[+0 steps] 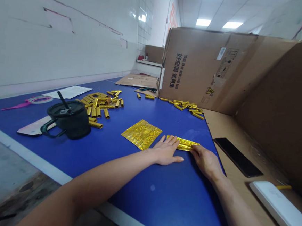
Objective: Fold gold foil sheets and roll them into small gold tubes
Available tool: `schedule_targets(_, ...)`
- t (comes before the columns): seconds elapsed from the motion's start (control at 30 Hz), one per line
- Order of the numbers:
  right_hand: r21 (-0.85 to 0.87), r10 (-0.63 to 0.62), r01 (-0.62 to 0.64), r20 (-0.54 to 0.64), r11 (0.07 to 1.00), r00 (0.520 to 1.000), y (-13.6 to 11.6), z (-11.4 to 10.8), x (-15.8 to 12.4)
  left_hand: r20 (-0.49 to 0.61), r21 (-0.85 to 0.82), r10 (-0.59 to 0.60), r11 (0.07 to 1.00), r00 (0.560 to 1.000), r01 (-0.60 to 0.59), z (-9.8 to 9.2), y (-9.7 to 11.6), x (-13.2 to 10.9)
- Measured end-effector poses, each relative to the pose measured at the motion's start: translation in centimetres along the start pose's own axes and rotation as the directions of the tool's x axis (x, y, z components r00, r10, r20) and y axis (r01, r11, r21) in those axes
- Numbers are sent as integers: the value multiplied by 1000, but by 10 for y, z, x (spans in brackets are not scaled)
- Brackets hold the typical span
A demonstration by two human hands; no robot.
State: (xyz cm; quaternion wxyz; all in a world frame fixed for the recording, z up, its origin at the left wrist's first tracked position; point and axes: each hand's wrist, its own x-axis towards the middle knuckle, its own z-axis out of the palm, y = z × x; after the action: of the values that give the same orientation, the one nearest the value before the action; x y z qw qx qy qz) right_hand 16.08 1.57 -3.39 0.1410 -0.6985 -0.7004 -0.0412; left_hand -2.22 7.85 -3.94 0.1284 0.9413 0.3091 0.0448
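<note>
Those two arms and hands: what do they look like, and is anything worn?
Both the left hand and right hand are human, without gloves. The left forearm and right forearm show no sleeves, watches, cables or markings. No ring is visible, though some right-hand fingers are hidden.

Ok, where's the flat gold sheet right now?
In the head view, the flat gold sheet lies near the middle of the blue table, just left of the left hand, which rests on a gold strip.

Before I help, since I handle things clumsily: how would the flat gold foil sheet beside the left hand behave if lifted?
The gold foil sheet looks thin, so it is probably light and floppy. Its wrinkled surface suggests it creases easily. The glossy finish may make it slippery.
</note>
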Motion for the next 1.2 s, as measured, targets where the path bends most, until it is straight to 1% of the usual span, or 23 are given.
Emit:
schedule_targets(0.1, 49, 33, -30, -43, 998, 999, -1, -1, 0, -137, -107, -50, 994, 989, 35, 0, -1, 1)
schedule_targets(0.17, 82, 67, -62, -56, 995, 996, -1, -3, -1, -227, -196, -113, 978, 967, 69, 0, -2, 2)
schedule_targets(0.23, 140, 104, -93, -77, 986, 992, -2, -5, -1, -283, -257, -168, 962, 944, 94, -2, -3, 3)
schedule_targets(0.3, 273, 146, -110, -112, 956, 983, -2, -7, 0, -331, -307, -209, 946, 920, 105, -4, -4, 4)
schedule_targets(0.33, 371, 177, -119, -126, 921, 976, -3, -8, 0, -356, -336, -229, 936, 906, 105, -5, -4, 5)
schedule_targets(0.4, 588, 256, -137, -125, 798, 959, -3, -9, 1, -398, -391, -268, 915, 877, 102, -7, -5, 7)
schedule_targets(0.47, 766, 338, -156, -85, 623, 937, -3, -9, 3, -431, -438, -308, 893, 848, 102, -8, -7, 9)
schedule_targets(0.5, 830, 371, -164, -56, 534, 927, -2, -9, 3, -441, -457, -325, 883, 836, 102, -8, -8, 9)
schedule_targets(0.57, 908, 414, -176, 3, 381, 910, -2, -6, 4, -453, -487, -350, 867, 820, 101, -7, -9, 10)
schedule_targets(0.6, 930, 427, -179, 26, 320, 904, -2, -4, 4, -453, -498, -358, 861, 817, 101, -7, -8, 10)
schedule_targets(0.63, 944, 436, -178, 42, 277, 899, -2, -2, 4, -451, -507, -363, 856, 815, 101, -6, -8, 10)
schedule_targets(0.67, 949, 446, -179, 47, 260, 894, -1, 0, 4, -447, -513, -368, 852, 815, 103, -6, -7, 10)
schedule_targets(0.7, 945, 457, -183, 41, 272, 889, -1, 2, 5, -443, -517, -372, 849, 816, 106, -6, -6, 10)
schedule_targets(0.73, 929, 469, -190, 20, 317, 883, -1, 4, 5, -438, -519, -377, 847, 816, 112, -5, -5, 10)
schedule_targets(0.77, 898, 476, -201, -11, 392, 879, 0, 6, 5, -433, -518, -381, 847, 817, 120, -5, -4, 10)
schedule_targets(0.8, 845, 476, -219, -47, 489, 878, 0, 7, 5, -429, -514, -384, 848, 817, 129, -5, -3, 10)
schedule_targets(0.87, 660, 453, -279, -105, 698, 885, 1, 7, 6, -425, -499, -388, 854, 818, 146, -6, -1, 11)
schedule_targets(0.9, 556, 438, -307, -118, 772, 891, 1, 7, 6, -425, -488, -387, 859, 818, 153, -6, -1, 11)
schedule_targets(0.93, 469, 429, -330, -120, 819, 895, 0, 6, 6, -426, -475, -386, 865, 819, 160, -6, 0, 11)
schedule_targets(1.03, 286, 432, -389, -103, 876, 896, -4, 2, 6, -422, -430, -376, 884, 825, 182, -6, 2, 10)
schedule_targets(1.13, 84, 439, -434, -60, 897, 896, -9, 0, 6, -416, -370, -361, 906, 835, 207, -5, 3, 8)
schedule_targets(1.2, -19, 440, -441, -26, 897, 897, -12, -1, 5, -412, -334, -359, 915, 837, 228, -4, 3, 7)
